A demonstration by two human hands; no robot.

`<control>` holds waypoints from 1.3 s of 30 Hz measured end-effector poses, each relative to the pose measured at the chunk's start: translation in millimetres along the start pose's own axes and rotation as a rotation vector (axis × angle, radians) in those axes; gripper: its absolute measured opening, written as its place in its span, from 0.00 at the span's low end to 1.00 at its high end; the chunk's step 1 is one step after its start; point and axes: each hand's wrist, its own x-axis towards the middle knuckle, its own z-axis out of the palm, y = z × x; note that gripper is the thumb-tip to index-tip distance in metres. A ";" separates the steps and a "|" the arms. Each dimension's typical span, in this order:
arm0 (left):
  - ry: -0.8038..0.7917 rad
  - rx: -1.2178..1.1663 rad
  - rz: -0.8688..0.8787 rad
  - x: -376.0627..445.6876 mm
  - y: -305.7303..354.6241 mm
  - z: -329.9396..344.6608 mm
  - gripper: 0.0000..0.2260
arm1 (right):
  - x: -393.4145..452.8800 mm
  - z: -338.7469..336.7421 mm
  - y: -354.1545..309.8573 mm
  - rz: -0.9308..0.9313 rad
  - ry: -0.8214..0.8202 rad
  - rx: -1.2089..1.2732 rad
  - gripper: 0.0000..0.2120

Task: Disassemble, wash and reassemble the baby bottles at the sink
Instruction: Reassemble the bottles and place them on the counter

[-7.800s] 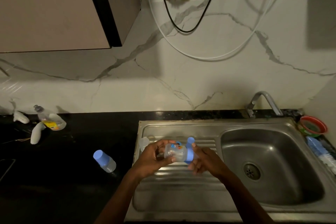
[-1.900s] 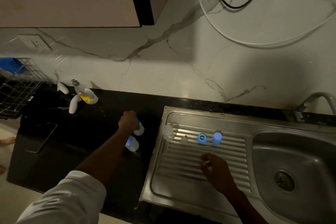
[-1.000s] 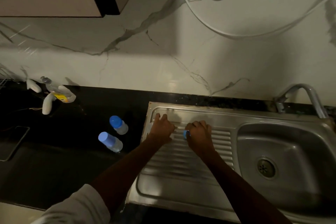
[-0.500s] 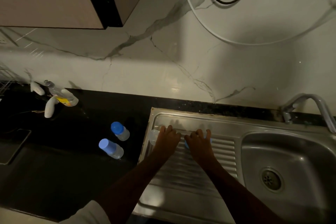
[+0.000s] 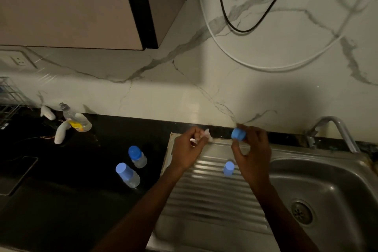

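Lifting clear of the ribbed steel drainboard [image 5: 214, 196] they pressed on a moment ago, the left hand [image 5: 188, 149] pinches a pale translucent teat [image 5: 206, 135] and the right hand [image 5: 252, 154] grips a blue plastic collar ring [image 5: 238, 134], probably for reassembly, while a small blue cap [image 5: 228, 168] stands below and two blue-capped clear bottles [image 5: 133, 165] wait on the black counter at left.

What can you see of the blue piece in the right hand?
The blue ring is a small, matte, plastic-looking collar, seemingly the bottle's screw ring, though its hollow centre is not clear here. The right hand pinches it at the fingertips, raised above the back edge of the steel drainboard, tilted toward the left hand. It touches nothing else. It is apart from the blue cap standing on the drainboard below.
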 end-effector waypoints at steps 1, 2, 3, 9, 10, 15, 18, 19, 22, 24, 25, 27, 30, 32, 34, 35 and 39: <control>0.055 -0.042 0.037 -5.1 5.6 -0.3 0.06 | -2.3 -6.5 -4.2 0.020 0.073 0.010 0.22; 0.061 -0.047 0.054 -12.2 0.5 1.6 0.04 | -11.0 -7.2 1.3 0.032 0.082 -0.001 0.21; 0.005 -0.005 0.043 -22.2 -13.8 7.0 0.05 | -24.8 -4.1 11.2 0.052 -0.002 -0.020 0.20; -0.003 0.071 -0.042 -41.5 -59.7 18.6 0.07 | -54.0 -5.9 33.1 0.141 -0.361 -0.077 0.18; 0.115 0.079 0.016 -42.0 -29.1 11.1 0.06 | -45.3 -14.9 21.0 0.074 -0.256 -0.037 0.19; 0.196 0.042 0.231 -47.0 14.3 -2.4 0.02 | -34.0 -32.7 -6.2 -0.075 0.070 0.001 0.21; -0.059 0.210 -0.008 -61.3 -28.8 7.3 0.07 | -67.5 -15.5 19.2 -0.001 -0.283 -0.047 0.17; -0.069 0.184 -0.092 -64.5 -37.3 7.3 0.09 | -72.4 -12.3 22.3 0.039 -0.328 -0.038 0.18; 0.054 0.042 -0.130 -60.1 -30.9 4.4 0.09 | -57.4 -20.9 -6.4 0.066 -0.195 0.027 0.18; 0.096 -0.031 -0.141 -53.9 -7.8 1.0 0.12 | -46.7 -30.7 -28.3 0.011 -0.061 0.074 0.21; 0.107 -0.054 -0.149 -51.6 0.1 0.8 0.13 | -43.2 -31.7 -35.5 -0.014 -0.018 0.084 0.21; 0.091 -0.039 -0.155 -52.5 7.5 2.4 0.14 | -44.5 -25.9 -32.6 -0.047 -0.040 0.051 0.18; -0.109 0.083 -0.308 -60.4 -5.4 2.5 0.13 | -58.2 -11.7 -5.0 0.010 -0.366 -0.070 0.17; -0.143 0.103 -0.306 -60.5 -12.8 -1.4 0.11 | -57.3 -13.1 -1.6 0.073 -0.422 -0.087 0.18; -0.064 0.052 -0.201 -53.5 -6.4 -8.2 0.12 | -43.3 -25.3 -14.6 0.046 -0.278 -0.026 0.19; -0.022 0.009 -0.135 -49.8 -1.3 -11.5 0.14 | -38.0 -34.4 -24.7 0.011 -0.183 0.020 0.20; 0.038 0.020 0.016 -49.0 9.6 -17.7 0.16 | -41.7 -45.5 -32.7 -0.043 0.031 0.105 0.22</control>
